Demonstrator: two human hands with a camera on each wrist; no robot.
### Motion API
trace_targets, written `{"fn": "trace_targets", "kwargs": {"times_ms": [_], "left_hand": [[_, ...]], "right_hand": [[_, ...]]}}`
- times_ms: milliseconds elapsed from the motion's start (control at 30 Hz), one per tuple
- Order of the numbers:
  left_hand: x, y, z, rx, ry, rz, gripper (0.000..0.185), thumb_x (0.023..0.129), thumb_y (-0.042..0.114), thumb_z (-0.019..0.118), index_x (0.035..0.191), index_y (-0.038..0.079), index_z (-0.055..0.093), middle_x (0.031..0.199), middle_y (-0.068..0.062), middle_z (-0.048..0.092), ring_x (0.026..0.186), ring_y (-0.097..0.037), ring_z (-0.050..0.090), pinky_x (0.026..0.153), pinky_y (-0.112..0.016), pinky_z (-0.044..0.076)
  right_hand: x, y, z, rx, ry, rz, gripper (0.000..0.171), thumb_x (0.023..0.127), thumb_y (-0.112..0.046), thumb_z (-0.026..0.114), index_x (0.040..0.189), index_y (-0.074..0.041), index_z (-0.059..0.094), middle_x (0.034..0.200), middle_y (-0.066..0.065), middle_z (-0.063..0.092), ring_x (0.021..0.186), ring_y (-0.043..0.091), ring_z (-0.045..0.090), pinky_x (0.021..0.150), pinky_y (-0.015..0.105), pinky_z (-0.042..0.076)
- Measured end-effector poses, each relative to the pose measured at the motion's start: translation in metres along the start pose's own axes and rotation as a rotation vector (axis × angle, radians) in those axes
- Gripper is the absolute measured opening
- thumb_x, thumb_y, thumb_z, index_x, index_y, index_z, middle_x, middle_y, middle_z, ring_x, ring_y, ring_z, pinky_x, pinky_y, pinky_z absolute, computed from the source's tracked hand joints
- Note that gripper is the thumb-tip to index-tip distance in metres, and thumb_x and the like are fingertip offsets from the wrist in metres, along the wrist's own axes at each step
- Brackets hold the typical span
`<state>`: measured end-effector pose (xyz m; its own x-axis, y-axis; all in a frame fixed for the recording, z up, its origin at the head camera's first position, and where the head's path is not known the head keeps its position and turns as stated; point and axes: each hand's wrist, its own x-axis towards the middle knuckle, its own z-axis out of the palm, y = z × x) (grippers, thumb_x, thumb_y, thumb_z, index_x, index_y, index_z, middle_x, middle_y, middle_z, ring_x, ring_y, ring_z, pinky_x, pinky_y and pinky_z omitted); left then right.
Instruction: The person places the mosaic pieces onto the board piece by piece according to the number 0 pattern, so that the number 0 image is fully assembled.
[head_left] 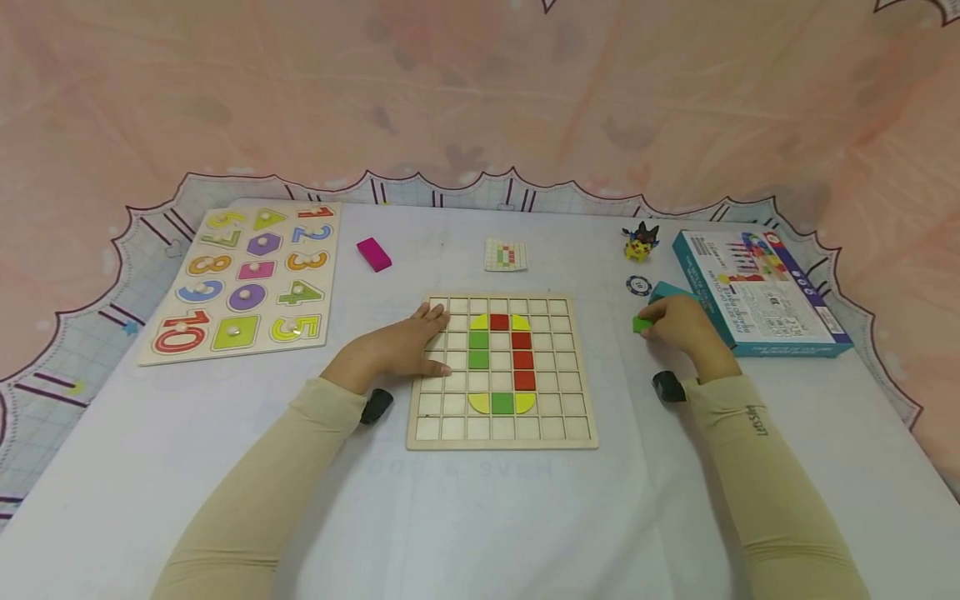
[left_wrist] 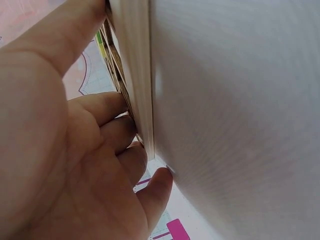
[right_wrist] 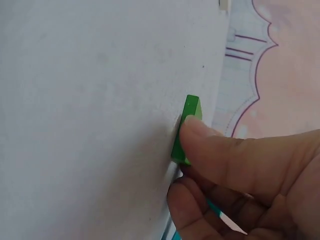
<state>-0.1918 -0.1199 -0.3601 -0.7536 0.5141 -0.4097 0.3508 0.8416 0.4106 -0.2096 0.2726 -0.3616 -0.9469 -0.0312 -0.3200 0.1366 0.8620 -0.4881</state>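
Note:
A square wooden grid board (head_left: 442,429) lies flat in the middle of the table. Set in its cells are red squares (head_left: 522,360), green squares (head_left: 478,359) and yellow rounded corner tiles (head_left: 478,403), forming most of a ring. My left hand (head_left: 390,348) rests on the board's left edge with fingers spread; the left wrist view shows the fingertips at the wooden rim (left_wrist: 137,80). Off to the right, beside the box, my right hand (head_left: 678,325) pinches a green square tile (right_wrist: 186,131) between thumb and fingers, close over the white cloth.
Behind the board lies a small pattern card (head_left: 506,255). A number puzzle (head_left: 318,275) sits left, near a magenta block (head_left: 374,254). At right are a teal box (head_left: 772,292), a teal piece (head_left: 671,290), a poker chip (head_left: 638,285) and a yellow figurine (head_left: 640,243).

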Motion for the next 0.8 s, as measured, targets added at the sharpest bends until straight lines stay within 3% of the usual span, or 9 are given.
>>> {"fn": "trace_targets", "kwargs": {"times_ms": [433,800], "left_hand": [[-0.003,0.002,-0.001,-0.022,-0.007,-0.006,0.089,0.085,0.037,0.064,0.148,0.004,0.01,0.155,-0.013,0.001,0.142,-0.032,-0.007,0.114,-0.048,0.01],[0.0,0.0,-0.001,-0.016,-0.005,-0.008,0.089,0.085,0.038,0.063,0.148,0.005,0.009,0.155,-0.012,0.0,0.142,-0.03,-0.007,0.115,-0.047,0.009]], "right_hand": [[-0.004,-0.002,0.001,0.066,0.02,-0.047,0.029,0.083,-0.01,0.064,0.11,0.002,0.064,0.107,0.02,0.059,0.096,0.029,0.05,0.081,0.041,0.043],[-0.011,-0.041,0.01,0.2,-0.036,-0.123,0.028,0.081,-0.007,0.066,0.107,0.003,0.065,0.109,0.018,0.063,0.097,0.025,0.054,0.077,0.029,0.046]]}}
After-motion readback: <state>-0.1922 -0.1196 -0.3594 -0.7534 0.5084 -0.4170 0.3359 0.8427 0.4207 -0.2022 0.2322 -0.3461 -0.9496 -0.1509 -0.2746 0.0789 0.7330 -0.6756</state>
